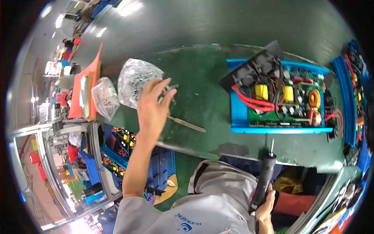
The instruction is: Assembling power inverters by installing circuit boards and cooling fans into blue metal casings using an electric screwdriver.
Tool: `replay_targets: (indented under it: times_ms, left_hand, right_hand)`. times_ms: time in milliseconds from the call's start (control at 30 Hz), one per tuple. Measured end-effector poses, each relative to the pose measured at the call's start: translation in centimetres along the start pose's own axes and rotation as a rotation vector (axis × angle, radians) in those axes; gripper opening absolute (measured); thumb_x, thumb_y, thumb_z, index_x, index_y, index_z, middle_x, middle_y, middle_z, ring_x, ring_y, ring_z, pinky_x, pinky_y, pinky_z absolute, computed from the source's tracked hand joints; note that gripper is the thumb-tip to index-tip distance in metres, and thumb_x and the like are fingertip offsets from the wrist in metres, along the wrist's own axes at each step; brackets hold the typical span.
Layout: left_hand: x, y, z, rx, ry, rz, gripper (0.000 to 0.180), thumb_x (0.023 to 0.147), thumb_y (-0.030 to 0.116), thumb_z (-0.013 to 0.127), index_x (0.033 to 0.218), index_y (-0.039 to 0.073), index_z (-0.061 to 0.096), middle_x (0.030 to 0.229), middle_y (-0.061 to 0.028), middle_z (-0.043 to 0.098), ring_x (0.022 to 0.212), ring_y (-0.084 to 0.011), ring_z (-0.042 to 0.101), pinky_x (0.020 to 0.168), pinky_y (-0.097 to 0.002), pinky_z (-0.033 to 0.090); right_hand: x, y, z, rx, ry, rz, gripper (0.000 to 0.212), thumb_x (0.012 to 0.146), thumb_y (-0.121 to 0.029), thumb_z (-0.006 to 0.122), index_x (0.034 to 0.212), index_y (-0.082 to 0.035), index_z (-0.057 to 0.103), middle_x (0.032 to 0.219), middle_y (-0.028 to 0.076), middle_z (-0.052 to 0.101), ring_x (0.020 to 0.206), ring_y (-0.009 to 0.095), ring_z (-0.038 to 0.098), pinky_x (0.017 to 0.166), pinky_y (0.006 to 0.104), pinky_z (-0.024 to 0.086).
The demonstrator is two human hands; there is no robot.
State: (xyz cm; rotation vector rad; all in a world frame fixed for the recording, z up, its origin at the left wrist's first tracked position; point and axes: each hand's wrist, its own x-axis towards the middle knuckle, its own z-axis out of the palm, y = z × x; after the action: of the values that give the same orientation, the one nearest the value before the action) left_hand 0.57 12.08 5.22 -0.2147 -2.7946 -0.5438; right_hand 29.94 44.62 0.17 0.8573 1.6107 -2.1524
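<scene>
1. The left hand [151, 109] is hovering left of centre in the frame, its fingers curling with thumb and index finger near each other beside small silvery metal parts [175, 86]; whether they are pinching one cannot be told.
2. A crumpled clear plastic bag [130, 82] of small metal pieces is lying just left of these fingers, partly behind the hand.
3. The right hand [266, 206] is grasping a black cylindrical screwdriver [265, 177] at the lower right of centre, its fingers wrapping the lower end; the slim metal bit is pointing up the frame.
4. An open bright-blue metal housing [278, 130] is sitting at right of centre, holding yellow and copper-coloured components; a flat black panel [253, 71] is slanting across its upper left corner.
5. A slim silvery metal tool [187, 124] is lying mid-frame on the green table [198, 78].
</scene>
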Motion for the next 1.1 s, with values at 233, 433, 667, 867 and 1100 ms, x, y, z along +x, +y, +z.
replay_targets:
  times_ms: [233,433,667,867,1100]
  left_hand:
    - [1.9,-3.9,0.6,-0.003,-0.121,0.016,0.017,0.098,0.017,0.065,0.105,0.002,0.069,0.095,-0.0125,0.068,0.079,-0.0248,0.065,0.074,-0.0352,0.051]
    - [2.3,3.5,-0.9,-0.354,-0.238,0.056,0.015,0.104,0.013,0.058,0.105,-0.002,0.062,0.098,-0.0101,0.070,0.079,-0.0147,0.066,0.072,-0.0264,0.049]
    - [0.1,14.4,0.1,-0.425,-0.483,0.105,0.019,0.101,0.009,0.062,0.115,-0.004,0.066,0.101,-0.0098,0.072,0.090,-0.0147,0.069,0.080,-0.0253,0.051]
    - [0.0,15.2,1.4,-0.312,-0.543,0.104,0.016,0.098,0.007,0.067,0.106,-0.006,0.070,0.095,-0.0080,0.072,0.092,-0.0101,0.067,0.084,-0.0229,0.052]
    - [0.6,15.5,1.5,-0.279,-0.607,0.108,0.016,0.098,0.004,0.066,0.107,-0.008,0.069,0.095,-0.0076,0.073,0.090,-0.0094,0.067,0.083,-0.0224,0.052]
  right_hand:
    - [0.7,1.1,1.2,-0.256,-0.045,-0.072,0.079,0.102,-0.068,0.020,0.122,0.000,0.055,0.080,0.005,0.063,0.070,0.015,0.057,0.065,0.0313,0.045]
    - [1.3,-2.6,2.0,-0.292,-0.103,-0.250,0.042,0.108,-0.031,0.042,0.139,-0.003,0.045,0.071,0.018,0.061,0.061,0.036,0.065,0.058,0.0425,0.048]
    - [1.8,-2.8,2.3,-0.320,-0.129,-0.305,0.041,0.108,-0.025,0.040,0.138,0.003,0.044,0.076,0.020,0.059,0.060,0.033,0.059,0.061,0.0419,0.045]
    - [1.8,-2.2,2.7,-0.336,-0.133,-0.323,0.039,0.109,-0.027,0.040,0.135,0.001,0.046,0.074,0.020,0.060,0.060,0.037,0.061,0.059,0.0439,0.047]
    - [2.4,-2.1,2.7,-0.351,-0.123,-0.355,0.039,0.109,-0.028,0.041,0.135,0.001,0.047,0.072,0.019,0.060,0.060,0.036,0.062,0.058,0.0438,0.047]
